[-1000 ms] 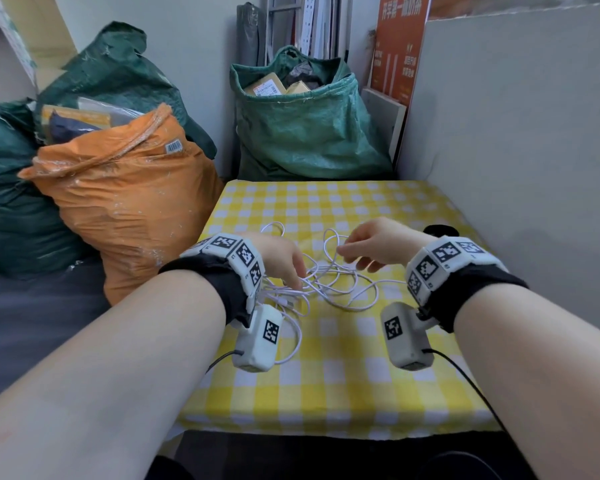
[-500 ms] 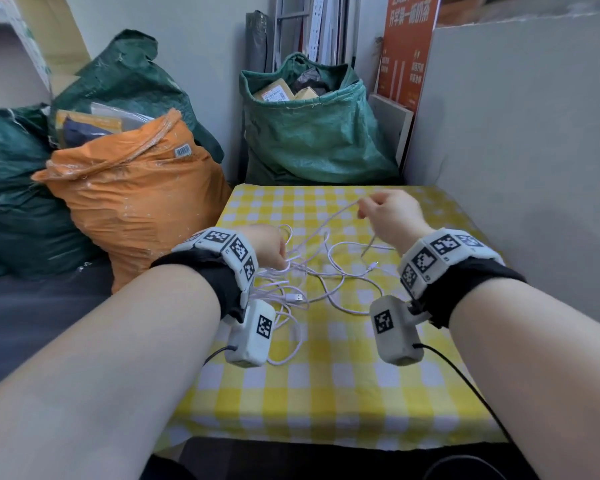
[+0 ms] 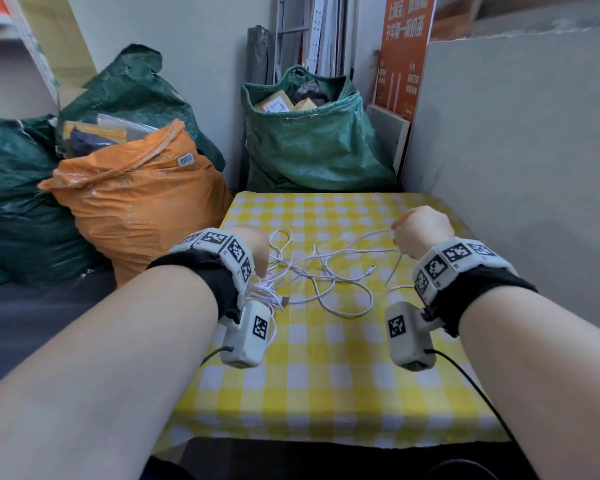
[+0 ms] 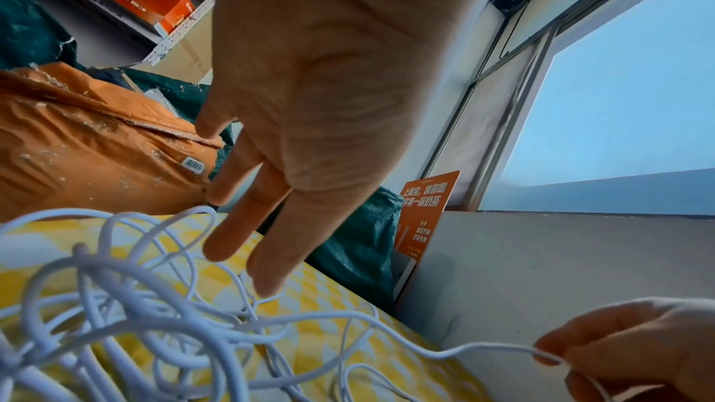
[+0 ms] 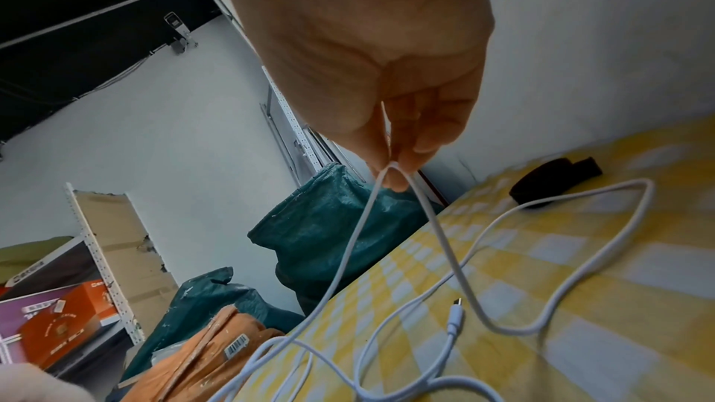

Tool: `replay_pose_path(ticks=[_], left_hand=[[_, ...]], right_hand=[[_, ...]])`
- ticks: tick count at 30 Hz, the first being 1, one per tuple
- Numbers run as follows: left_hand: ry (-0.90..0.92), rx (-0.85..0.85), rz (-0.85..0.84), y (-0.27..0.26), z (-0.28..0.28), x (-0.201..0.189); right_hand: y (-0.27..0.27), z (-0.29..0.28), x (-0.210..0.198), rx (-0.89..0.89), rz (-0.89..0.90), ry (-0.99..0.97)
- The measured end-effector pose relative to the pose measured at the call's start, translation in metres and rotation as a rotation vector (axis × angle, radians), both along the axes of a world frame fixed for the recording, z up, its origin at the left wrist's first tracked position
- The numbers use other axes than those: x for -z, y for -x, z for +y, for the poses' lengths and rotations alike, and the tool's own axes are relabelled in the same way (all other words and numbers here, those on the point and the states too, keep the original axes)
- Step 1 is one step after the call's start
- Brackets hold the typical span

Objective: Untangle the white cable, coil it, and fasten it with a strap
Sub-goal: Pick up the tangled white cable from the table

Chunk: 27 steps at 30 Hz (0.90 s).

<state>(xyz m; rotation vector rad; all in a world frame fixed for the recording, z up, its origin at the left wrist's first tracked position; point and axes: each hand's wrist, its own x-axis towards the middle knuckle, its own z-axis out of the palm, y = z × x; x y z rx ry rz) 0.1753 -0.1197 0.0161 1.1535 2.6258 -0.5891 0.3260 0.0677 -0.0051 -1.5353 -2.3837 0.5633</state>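
Observation:
The white cable (image 3: 344,314) lies in loose tangled loops on the yellow checked tablecloth (image 3: 326,375). My left hand (image 3: 261,263) rests at the tangle's left side. In the left wrist view its straight fingers (image 4: 267,283) point down and touch the cable (image 4: 154,301). My right hand (image 3: 397,228) is raised at the right and pinches a bend of the cable (image 5: 421,213) between thumb and fingertips (image 5: 421,145). A small plug end (image 5: 455,315) lies free on the cloth. A black strap (image 5: 553,179) lies beyond it by the wall.
An orange sack (image 3: 136,209) and dark green sacks (image 3: 319,150) crowd the table's left and far sides. A grey board (image 3: 516,168) stands along the right edge. A dark low surface (image 3: 32,323) lies to the left of the table.
My right hand has pulled a strand up and out to the right, which spread the tangle wider. My left hand has stayed on the bundle at the left.

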Motion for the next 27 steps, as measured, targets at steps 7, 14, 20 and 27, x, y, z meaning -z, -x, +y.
replay_pose_path(ticks=[7,14,20,27], left_hand=[[-0.243,0.105,-0.182,-0.003,0.011,0.007],[-0.236,0.15,-0.321,0.017,0.03,0.029],[-0.376,0.125,-0.458,0.046,0.055,0.026],[-0.595,0.024,-0.597,0.059,0.068,0.005]], right_hand=[[0.005,-0.003,0.014,-0.095,-0.099,-0.014],[0.025,-0.014,0.033,-0.341,-0.318,0.035],[0.053,-0.008,0.046,-0.482,-0.446,0.189],[0.057,0.004,0.045,-0.553,-0.526,0.177]])
